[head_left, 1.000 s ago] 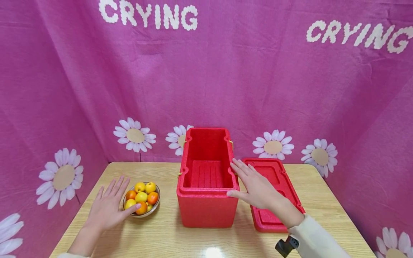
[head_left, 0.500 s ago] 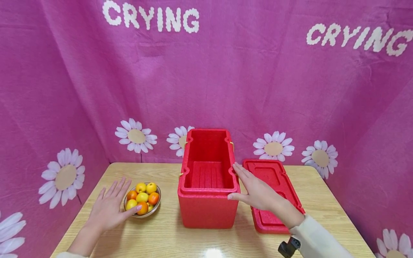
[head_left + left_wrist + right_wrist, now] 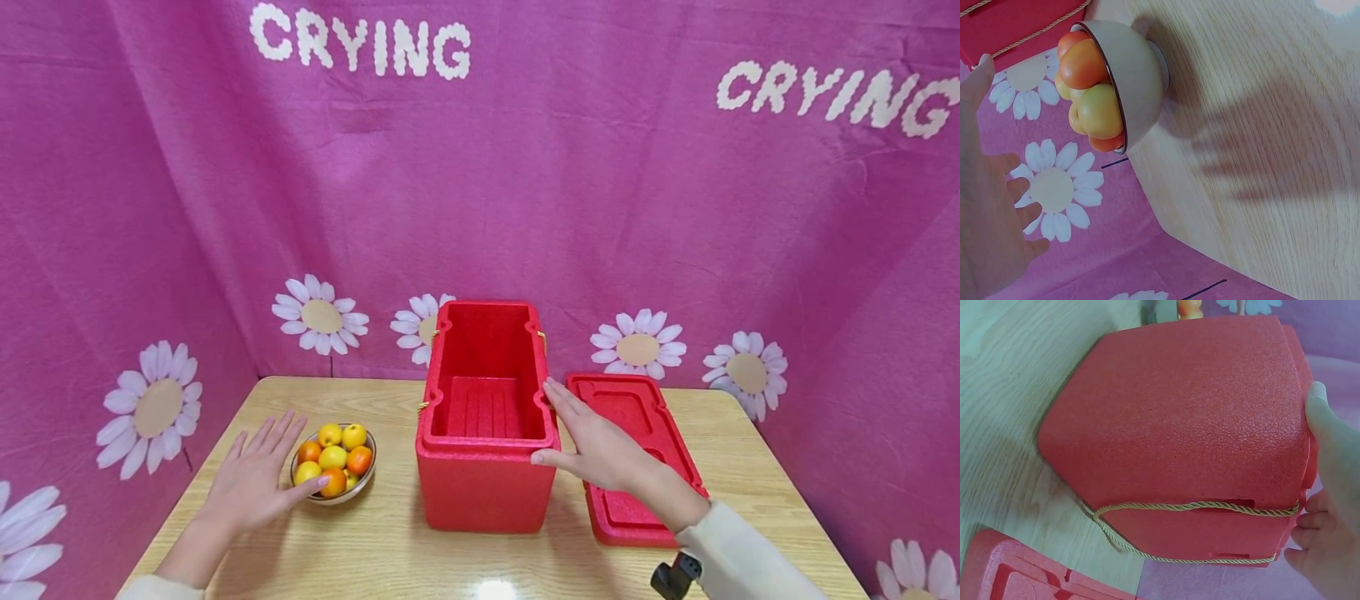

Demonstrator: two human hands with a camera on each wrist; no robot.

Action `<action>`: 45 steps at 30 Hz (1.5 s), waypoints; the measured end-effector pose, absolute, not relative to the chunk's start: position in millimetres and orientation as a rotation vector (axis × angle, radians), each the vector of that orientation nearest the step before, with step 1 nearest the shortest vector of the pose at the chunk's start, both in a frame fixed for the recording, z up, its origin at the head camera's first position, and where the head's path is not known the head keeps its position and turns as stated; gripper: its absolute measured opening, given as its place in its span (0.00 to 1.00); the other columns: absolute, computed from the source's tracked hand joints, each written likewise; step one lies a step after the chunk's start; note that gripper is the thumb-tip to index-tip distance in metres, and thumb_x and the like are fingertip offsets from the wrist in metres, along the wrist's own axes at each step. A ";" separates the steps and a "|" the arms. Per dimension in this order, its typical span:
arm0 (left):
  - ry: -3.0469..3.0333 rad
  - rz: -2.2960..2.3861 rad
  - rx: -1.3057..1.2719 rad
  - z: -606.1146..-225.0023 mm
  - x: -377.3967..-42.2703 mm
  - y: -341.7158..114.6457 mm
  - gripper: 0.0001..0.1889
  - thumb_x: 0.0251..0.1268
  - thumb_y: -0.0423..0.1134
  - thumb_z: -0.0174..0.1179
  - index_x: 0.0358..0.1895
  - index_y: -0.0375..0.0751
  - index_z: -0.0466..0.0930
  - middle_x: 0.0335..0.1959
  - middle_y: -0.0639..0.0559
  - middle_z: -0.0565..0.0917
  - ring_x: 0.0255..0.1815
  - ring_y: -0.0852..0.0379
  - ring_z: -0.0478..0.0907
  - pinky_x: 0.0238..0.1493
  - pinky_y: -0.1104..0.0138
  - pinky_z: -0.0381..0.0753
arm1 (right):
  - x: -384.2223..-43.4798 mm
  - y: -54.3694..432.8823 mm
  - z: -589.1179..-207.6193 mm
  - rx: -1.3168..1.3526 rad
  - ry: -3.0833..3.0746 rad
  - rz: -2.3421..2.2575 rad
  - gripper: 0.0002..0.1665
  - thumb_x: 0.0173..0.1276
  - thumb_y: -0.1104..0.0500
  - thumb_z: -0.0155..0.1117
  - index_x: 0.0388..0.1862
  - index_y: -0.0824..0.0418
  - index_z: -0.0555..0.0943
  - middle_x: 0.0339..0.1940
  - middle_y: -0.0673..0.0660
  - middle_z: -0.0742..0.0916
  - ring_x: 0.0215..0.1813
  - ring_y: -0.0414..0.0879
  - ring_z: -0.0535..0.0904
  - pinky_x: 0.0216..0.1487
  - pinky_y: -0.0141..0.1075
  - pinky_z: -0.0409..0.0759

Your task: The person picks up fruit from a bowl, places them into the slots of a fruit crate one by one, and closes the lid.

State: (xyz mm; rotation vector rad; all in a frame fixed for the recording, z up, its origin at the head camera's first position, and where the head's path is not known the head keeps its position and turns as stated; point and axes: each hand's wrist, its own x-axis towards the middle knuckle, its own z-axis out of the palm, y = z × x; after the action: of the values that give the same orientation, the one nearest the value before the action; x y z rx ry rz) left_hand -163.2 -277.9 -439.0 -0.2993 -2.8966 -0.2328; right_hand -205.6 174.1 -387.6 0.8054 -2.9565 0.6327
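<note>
A bowl (image 3: 1138, 81), cream outside with a brown rim, holds several yellow and orange-red fruits (image 3: 333, 457) on the table's left side. My left hand (image 3: 251, 487) is spread flat in the air beside the bowl, thumb toward it, holding nothing. In the middle stands a red foam box (image 3: 485, 492) with its top off and nothing inside. My right hand (image 3: 600, 442) is at the box's right rim with its fingers extended; in the right wrist view the thumb and fingertips are at the rim edge, and whether they touch cannot be made out.
A red lid (image 3: 637, 417) lies flat on the wooden table (image 3: 382, 567), right of the box and partly under my right forearm. Gold cord (image 3: 1197, 505) runs along the box's side. A pink curtain (image 3: 487, 183) with daisies closes the back and sides.
The whole head view shifts slightly right and down. Both hands stay nearly where they were, with the right fingertips staying at the box rim.
</note>
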 end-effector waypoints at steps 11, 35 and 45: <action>-2.914 -0.192 -0.304 -434.6 -163.5 -276.1 0.48 0.54 0.68 0.56 0.72 0.38 0.61 0.74 0.36 0.61 0.72 0.32 0.59 0.69 0.36 0.54 | -207.3 173.0 -386.4 0.903 -2.861 0.453 0.57 0.58 0.32 0.63 0.76 0.59 0.56 0.79 0.57 0.60 0.78 0.55 0.57 0.68 0.50 0.72; -2.928 -0.205 -0.428 -452.8 -169.2 -278.3 0.45 0.55 0.66 0.59 0.69 0.37 0.66 0.70 0.38 0.69 0.70 0.35 0.65 0.67 0.38 0.62 | -207.9 170.5 -387.3 0.929 -2.906 0.436 0.58 0.58 0.31 0.61 0.77 0.58 0.53 0.79 0.57 0.59 0.76 0.55 0.61 0.61 0.45 0.79; -2.781 -0.224 -0.570 -465.3 -172.1 -277.9 0.34 0.51 0.52 0.69 0.59 0.34 0.76 0.60 0.39 0.79 0.60 0.42 0.76 0.61 0.47 0.72 | -208.5 170.2 -387.3 0.921 -2.909 0.464 0.57 0.58 0.33 0.63 0.77 0.58 0.53 0.79 0.58 0.60 0.77 0.56 0.60 0.59 0.45 0.80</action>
State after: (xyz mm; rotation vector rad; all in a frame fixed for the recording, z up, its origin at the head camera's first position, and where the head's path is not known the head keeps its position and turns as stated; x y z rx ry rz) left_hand -172.1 -277.9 -465.3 -0.5702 -2.7809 -0.2236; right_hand -208.5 170.2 -387.3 0.9215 -2.9089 0.4638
